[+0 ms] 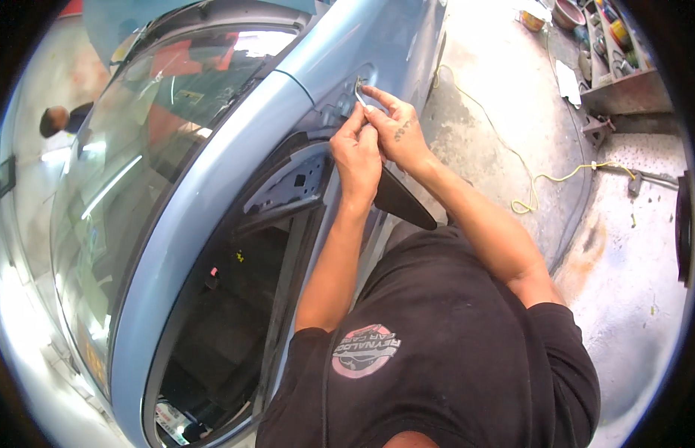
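Both hands meet at the front side panel of a light blue car (168,216), beside a small recess (365,78) in it. A short, thin, pale wire-like piece (359,95) runs from the recess to my fingertips. My left hand (356,158) pinches its lower end, fingers curled. My right hand (401,134) grips beside it, thumb low and index finger stretched along the piece toward the recess. The fingers partly hide the piece, so its exact kind is unclear. Just below my hands, a black flat part (407,200) juts out from the car's side.
Left of my arms lie the open side window (220,299) and the windshield (138,149). A yellow cord (504,142) trails over the concrete floor (467,112) on the right. Shelving (624,89) with cans stands at the far right. Another person (64,119) is at far left.
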`<state>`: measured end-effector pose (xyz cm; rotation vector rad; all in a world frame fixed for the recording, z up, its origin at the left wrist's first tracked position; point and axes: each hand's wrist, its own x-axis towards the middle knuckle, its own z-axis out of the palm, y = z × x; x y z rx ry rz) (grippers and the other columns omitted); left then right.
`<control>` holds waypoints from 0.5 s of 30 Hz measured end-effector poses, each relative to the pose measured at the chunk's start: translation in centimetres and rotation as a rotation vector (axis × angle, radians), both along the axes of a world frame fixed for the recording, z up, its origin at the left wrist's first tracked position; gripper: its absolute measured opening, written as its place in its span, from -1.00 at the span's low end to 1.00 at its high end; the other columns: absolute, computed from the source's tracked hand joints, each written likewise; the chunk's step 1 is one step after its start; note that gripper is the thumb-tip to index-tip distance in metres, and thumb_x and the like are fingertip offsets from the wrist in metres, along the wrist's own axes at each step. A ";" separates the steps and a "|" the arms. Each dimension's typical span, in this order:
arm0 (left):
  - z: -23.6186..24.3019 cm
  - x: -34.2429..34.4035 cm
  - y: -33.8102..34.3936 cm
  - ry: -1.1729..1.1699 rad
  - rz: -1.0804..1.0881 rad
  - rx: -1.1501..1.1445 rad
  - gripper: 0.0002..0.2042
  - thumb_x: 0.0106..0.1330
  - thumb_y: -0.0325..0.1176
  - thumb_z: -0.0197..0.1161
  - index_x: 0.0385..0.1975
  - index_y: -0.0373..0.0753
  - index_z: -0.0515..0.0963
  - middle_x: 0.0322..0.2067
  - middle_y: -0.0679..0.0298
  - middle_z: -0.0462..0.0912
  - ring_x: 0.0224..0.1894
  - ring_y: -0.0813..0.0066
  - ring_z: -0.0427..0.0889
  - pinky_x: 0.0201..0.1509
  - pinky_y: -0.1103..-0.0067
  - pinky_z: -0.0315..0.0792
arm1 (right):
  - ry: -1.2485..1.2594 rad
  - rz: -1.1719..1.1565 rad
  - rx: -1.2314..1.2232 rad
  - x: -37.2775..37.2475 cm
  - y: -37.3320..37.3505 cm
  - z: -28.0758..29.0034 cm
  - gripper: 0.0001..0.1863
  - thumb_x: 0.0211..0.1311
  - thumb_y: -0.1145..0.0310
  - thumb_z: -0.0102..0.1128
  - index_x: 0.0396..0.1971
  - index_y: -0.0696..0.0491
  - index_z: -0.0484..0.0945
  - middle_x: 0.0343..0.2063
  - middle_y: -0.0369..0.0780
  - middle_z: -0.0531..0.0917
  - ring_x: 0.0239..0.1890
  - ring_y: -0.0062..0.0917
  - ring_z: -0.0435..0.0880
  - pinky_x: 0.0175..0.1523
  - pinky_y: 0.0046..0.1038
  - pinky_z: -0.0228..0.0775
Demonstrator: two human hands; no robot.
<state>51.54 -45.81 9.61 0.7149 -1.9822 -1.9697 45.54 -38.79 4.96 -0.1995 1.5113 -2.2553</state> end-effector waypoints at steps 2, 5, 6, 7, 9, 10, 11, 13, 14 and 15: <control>0.0 -0.1 0.2 -0.010 0.004 0.031 -0.54 0.37 -0.56 0.07 0.29 -0.47 0.44 0.03 0.13 0.69 -0.04 0.59 0.62 0.06 0.67 0.47 | 0.024 0.049 0.027 -0.4 0.5 -0.1 -0.48 0.46 0.40 0.11 0.36 0.21 0.38 -0.61 -0.41 0.54 -0.67 -0.81 0.37 -0.61 -0.64 0.15; 0.0 0.2 1.0 -0.057 0.011 0.068 -0.55 0.39 -0.53 0.09 0.29 -0.46 0.44 -0.04 0.18 0.71 -0.12 0.61 0.61 -0.02 0.68 0.47 | 0.034 0.150 0.089 -1.5 1.8 0.2 -0.49 0.46 0.39 0.10 0.35 0.20 0.39 -0.61 -0.42 0.53 -0.66 -0.82 0.36 -0.60 -0.64 0.13; -0.1 0.1 0.9 -0.048 0.015 0.055 -0.55 0.40 -0.52 0.10 0.29 -0.45 0.45 -0.09 0.22 0.72 -0.19 0.64 0.60 -0.10 0.69 0.47 | 0.059 0.160 0.108 -1.6 1.8 0.3 -0.49 0.46 0.39 0.10 0.35 0.20 0.39 -0.61 -0.42 0.52 -0.66 -0.82 0.35 -0.59 -0.64 0.13; -0.4 0.2 1.0 -0.041 0.018 0.045 -0.56 0.41 -0.52 0.10 0.29 -0.44 0.45 -0.14 0.26 0.73 -0.25 0.67 0.58 -0.18 0.70 0.47 | 0.084 0.171 0.133 -1.8 2.0 0.4 -0.50 0.46 0.39 0.10 0.35 0.20 0.40 -0.60 -0.43 0.52 -0.66 -0.82 0.35 -0.59 -0.64 0.13; -0.6 -0.1 1.0 0.029 0.028 -0.033 -0.55 0.38 -0.53 0.10 0.28 -0.45 0.46 -0.17 0.27 0.74 -0.30 0.69 0.56 -0.24 0.69 0.45 | 0.057 0.166 0.131 -1.5 2.3 0.9 -0.48 0.40 0.42 0.09 0.32 0.24 0.42 -0.43 -0.36 0.63 -0.43 -0.80 0.49 -0.38 -0.63 0.35; -0.8 -0.2 0.9 0.049 0.032 -0.080 -0.55 0.36 -0.54 0.09 0.27 -0.45 0.47 -0.17 0.27 0.74 -0.31 0.70 0.55 -0.26 0.69 0.45 | 0.058 0.114 0.103 -1.2 2.0 1.1 -0.49 0.40 0.43 0.09 0.32 0.25 0.42 -0.43 -0.36 0.63 -0.43 -0.81 0.48 -0.37 -0.63 0.35; -1.1 -0.3 0.6 0.051 0.025 -0.143 -0.55 0.35 -0.55 0.08 0.26 -0.45 0.48 -0.17 0.26 0.74 -0.30 0.69 0.55 -0.26 0.68 0.45 | 0.060 0.062 0.075 -0.9 1.6 1.1 -0.49 0.40 0.44 0.09 0.31 0.25 0.43 -0.43 -0.37 0.63 -0.43 -0.81 0.48 -0.36 -0.63 0.35; -1.2 -0.4 0.3 0.023 0.013 -0.203 -0.54 0.31 -0.56 0.07 0.25 -0.45 0.49 -0.15 0.22 0.75 -0.26 0.67 0.56 -0.22 0.67 0.46 | 0.048 0.034 0.054 -0.7 1.1 0.7 -0.49 0.38 0.45 0.12 0.30 0.24 0.44 -0.43 -0.38 0.61 -0.42 -0.82 0.45 -0.35 -0.64 0.33; -1.1 -0.3 0.1 -0.008 0.008 -0.202 -0.53 0.30 -0.56 0.06 0.24 -0.46 0.49 -0.12 0.20 0.75 -0.23 0.65 0.57 -0.18 0.66 0.47 | 0.046 0.021 0.062 -0.6 1.0 0.3 -0.50 0.37 0.45 0.12 0.29 0.24 0.45 -0.44 -0.38 0.61 -0.43 -0.81 0.45 -0.36 -0.64 0.33; -1.1 -0.3 0.0 -0.038 0.002 -0.200 -0.52 0.28 -0.56 0.06 0.24 -0.46 0.49 -0.10 0.17 0.75 -0.20 0.63 0.58 -0.13 0.65 0.48 | 0.044 0.008 0.070 -0.5 0.9 0.0 -0.50 0.36 0.45 0.13 0.29 0.24 0.46 -0.45 -0.39 0.60 -0.44 -0.81 0.44 -0.37 -0.64 0.32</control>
